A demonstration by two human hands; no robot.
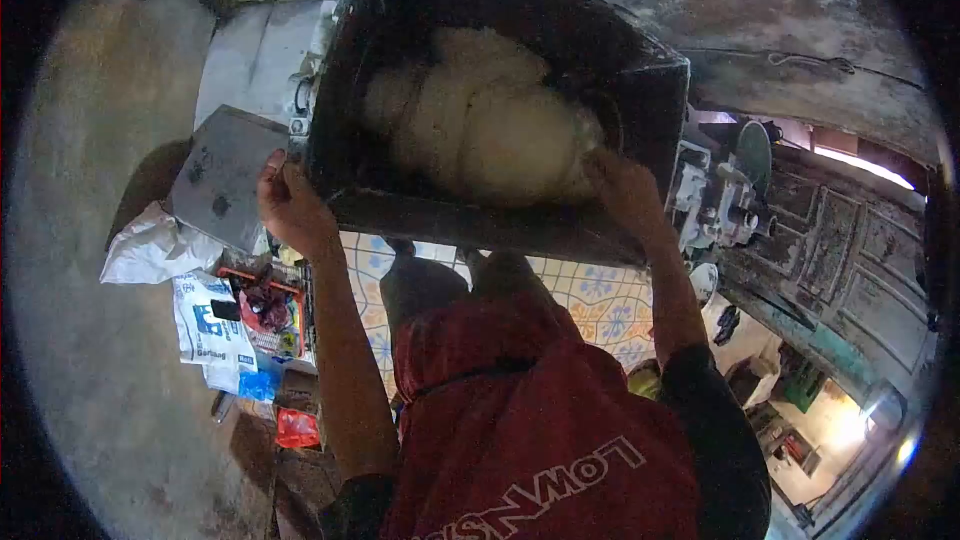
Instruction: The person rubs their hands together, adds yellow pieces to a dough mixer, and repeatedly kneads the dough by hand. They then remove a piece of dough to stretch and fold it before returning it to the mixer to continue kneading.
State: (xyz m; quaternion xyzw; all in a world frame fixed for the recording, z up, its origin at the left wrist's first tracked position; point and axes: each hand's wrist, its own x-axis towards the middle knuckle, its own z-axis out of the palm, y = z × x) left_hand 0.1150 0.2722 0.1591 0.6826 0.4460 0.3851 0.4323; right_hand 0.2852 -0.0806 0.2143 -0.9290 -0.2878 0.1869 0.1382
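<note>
A large pale mass of dough point(500, 130) lies in the dark trough of a mixer point(480, 220), its surface slightly blurred. My right hand point(628, 190) reaches over the trough's near right side, with its fingers closed at the dough's right edge; the fingertips are dim. My left hand point(295, 208) is raised outside the trough's near left corner, next to a grey flat panel point(225, 175). Its fingers are loosely bent and apart, and nothing shows in them.
Metal machine parts point(725, 200) stick out right of the trough. At the left, a white printed sack point(210, 325), an orange-edged crate point(300, 305) and a red packet point(297, 428) sit low by the wall. Patterned floor tiles point(590, 305) show below. An old wooden door point(840, 230) stands right.
</note>
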